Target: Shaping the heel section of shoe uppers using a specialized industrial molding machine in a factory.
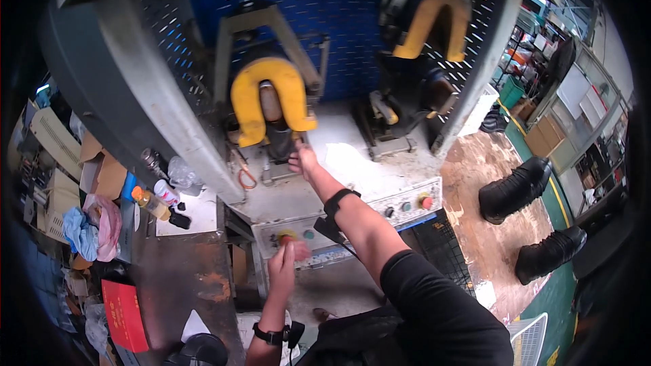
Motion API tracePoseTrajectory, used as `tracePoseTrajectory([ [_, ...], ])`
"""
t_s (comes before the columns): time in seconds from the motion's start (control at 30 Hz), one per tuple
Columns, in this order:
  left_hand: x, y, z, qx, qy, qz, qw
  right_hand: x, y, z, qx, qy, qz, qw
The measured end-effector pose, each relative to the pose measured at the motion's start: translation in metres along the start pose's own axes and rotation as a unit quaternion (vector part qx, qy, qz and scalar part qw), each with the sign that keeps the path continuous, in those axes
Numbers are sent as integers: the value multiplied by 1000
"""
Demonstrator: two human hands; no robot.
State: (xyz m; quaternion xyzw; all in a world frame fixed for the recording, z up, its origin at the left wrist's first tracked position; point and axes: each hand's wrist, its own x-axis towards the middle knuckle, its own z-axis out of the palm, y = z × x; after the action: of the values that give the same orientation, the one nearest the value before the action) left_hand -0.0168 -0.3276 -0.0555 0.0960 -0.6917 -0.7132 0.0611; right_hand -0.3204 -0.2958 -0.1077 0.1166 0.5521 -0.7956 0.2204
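Observation:
Two press stations stand inside a metal-framed machine. At the left one, a yellow U-shaped pad (295, 98) arches around a dark, upright boot-like form (279, 141) with a brownish top. My right hand (303, 160) reaches to the lower right of that form, fingers partly spread beside it; whether they touch it is unclear. My left hand (282, 262) is low at the front control panel (329, 247), thumb up, beside a red push button (297, 251) with a yellow surround. Its other fingers are blurred and partly hidden.
Another yellow U-shaped pad (444, 17) hangs at the right station. Two black boots (512, 190) stand on the worn table (468, 217) at right. On the left are an orange-capped bottle (150, 203), a white bottle (166, 193) and a red box (124, 315).

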Motion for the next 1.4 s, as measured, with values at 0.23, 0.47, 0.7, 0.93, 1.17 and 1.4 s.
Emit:
tracePoseTrajectory([
  [0.23, 65, 84, 180, 4, -71, 190, 979, -202, -45, -212, -60, -242, 84, 965],
  [0.47, 150, 155, 306, 421, 202, 335, 818, -303, -55, -433, -38, -62, 50, 996],
  [0.7, 89, 133, 322, 435, 188, 518, 712, -325, -92, -516, 66, -24, -43, 997],
  [0.93, -19, 138, 380, 438, -242, 638, 585, -352, -132, -497, 188, -360, 44, 913],
  [1.17, -40, 122, 424, 384, -311, 624, 606, -376, -135, -517, 373, -245, -40, 894],
  [1.4, -22, 99, 468, 321, -259, 636, 651, -390, -173, -572, 396, -225, -258, 852],
])
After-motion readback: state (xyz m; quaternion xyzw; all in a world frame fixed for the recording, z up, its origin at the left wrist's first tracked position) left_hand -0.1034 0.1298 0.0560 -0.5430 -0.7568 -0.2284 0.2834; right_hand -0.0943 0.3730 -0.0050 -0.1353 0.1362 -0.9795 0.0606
